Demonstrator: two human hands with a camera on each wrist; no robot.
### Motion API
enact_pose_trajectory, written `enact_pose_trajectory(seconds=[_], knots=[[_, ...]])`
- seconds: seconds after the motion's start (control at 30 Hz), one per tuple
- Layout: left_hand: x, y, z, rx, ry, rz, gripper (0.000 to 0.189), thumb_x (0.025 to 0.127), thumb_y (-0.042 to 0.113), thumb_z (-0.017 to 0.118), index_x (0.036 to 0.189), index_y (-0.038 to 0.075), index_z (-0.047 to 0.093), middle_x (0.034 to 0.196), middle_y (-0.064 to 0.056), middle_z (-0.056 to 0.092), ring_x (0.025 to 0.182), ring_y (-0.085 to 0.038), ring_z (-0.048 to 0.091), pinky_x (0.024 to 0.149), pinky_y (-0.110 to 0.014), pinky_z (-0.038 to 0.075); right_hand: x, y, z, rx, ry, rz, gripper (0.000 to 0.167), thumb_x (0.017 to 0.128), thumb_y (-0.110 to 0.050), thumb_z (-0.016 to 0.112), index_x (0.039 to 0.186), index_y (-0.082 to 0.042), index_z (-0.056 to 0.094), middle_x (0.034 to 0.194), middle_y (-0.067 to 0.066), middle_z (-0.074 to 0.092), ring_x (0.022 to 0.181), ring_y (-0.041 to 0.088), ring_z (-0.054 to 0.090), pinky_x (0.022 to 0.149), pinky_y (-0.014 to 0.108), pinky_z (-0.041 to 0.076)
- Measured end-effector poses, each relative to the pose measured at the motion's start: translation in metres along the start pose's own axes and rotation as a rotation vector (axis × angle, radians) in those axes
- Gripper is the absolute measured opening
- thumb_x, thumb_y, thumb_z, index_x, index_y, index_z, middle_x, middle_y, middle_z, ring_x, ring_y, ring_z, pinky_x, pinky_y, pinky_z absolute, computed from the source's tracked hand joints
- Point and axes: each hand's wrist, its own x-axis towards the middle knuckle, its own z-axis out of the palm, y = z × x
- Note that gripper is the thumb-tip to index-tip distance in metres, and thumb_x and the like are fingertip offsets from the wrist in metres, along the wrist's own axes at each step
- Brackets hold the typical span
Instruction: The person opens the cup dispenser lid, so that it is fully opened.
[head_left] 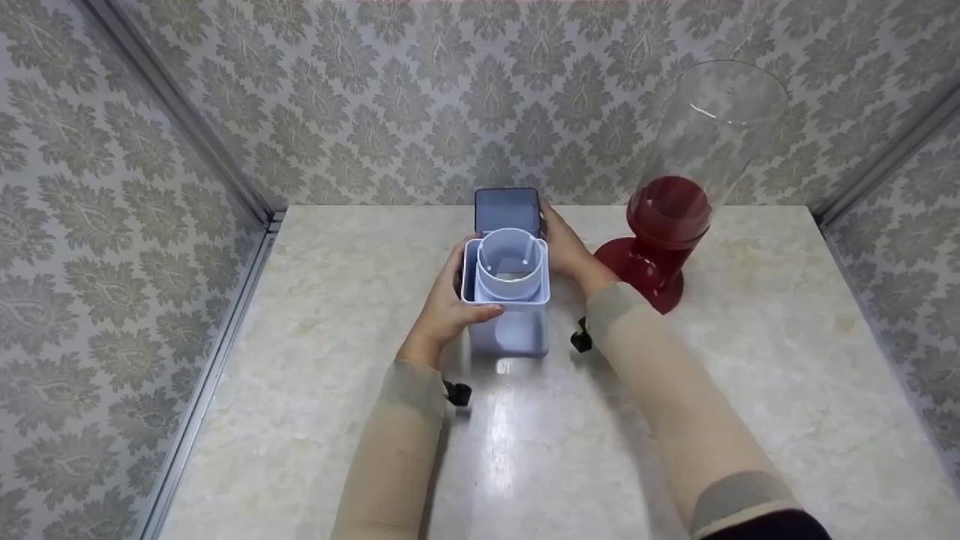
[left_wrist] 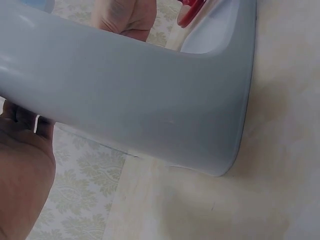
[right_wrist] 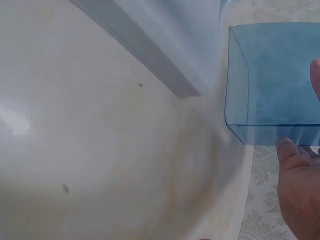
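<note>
Head view: the left hand curls its fingers round one side of the pale dispenser, thumb across the front. Farther off, the right hand pinches a translucent blue container between thumb and fingers, just behind it. The dispenser stands upright on the marbled tabletop, glossy, an open round collar inside its squarish rim. Tabletop stretches leftward to a metal-framed side. A red dispenser with clear tube limits the right; the patterned back wall rises behind.
</note>
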Motion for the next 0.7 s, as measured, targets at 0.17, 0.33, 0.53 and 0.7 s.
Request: enact_pose_trajectory(seconds=[0.17,0.33,0.53,0.7], knots=[[0.000,0.002,-0.001,0.026,-0.001,-0.010,0.132,0.064,0.008,0.104,0.176,0.012,0.034,0.168,-0.013,0.055,0.148,-0.023,0.053,0.128,-0.030,0.044,-0.003,-0.001,0.006,-0.023,0.020,-0.017,0.109,0.101,-0.008,0.081,0.182,-0.007,0.008,0.191,0.017,0.016,0.177,0.037,0.024,0.145,0.042,0.027],[-0.002,0.003,0.001,0.054,-0.004,-0.040,0.128,0.066,-0.001,0.100,0.176,0.015,0.036,0.168,-0.010,0.055,0.149,-0.023,0.053,0.129,-0.033,0.043,-0.012,0.001,0.009,-0.071,0.047,0.032,0.105,0.106,-0.018,0.075,0.183,-0.010,0.005,0.192,0.016,0.011,0.178,0.038,0.019,0.147,0.045,0.021],[0.000,0.007,-0.001,0.100,-0.022,-0.051,0.131,0.067,0.003,0.102,0.178,0.016,0.033,0.171,-0.010,0.053,0.155,-0.025,0.050,0.136,-0.043,0.039,-0.025,0.000,0.008,-0.112,0.103,0.102,0.118,0.099,-0.029,0.086,0.183,-0.008,0.006,0.190,0.022,0.013,0.175,0.042,0.025,0.145,0.052,0.027],[0.000,0.014,-0.008,0.137,-0.039,-0.050,0.142,0.066,0.012,0.109,0.181,0.018,0.026,0.176,-0.011,0.048,0.162,-0.029,0.046,0.141,-0.049,0.032,-0.035,-0.002,0.007,-0.025,0.127,0.081,0.113,0.097,-0.013,0.087,0.181,-0.006,0.012,0.189,0.023,0.013,0.176,0.042,0.021,0.142,0.052,0.033]])
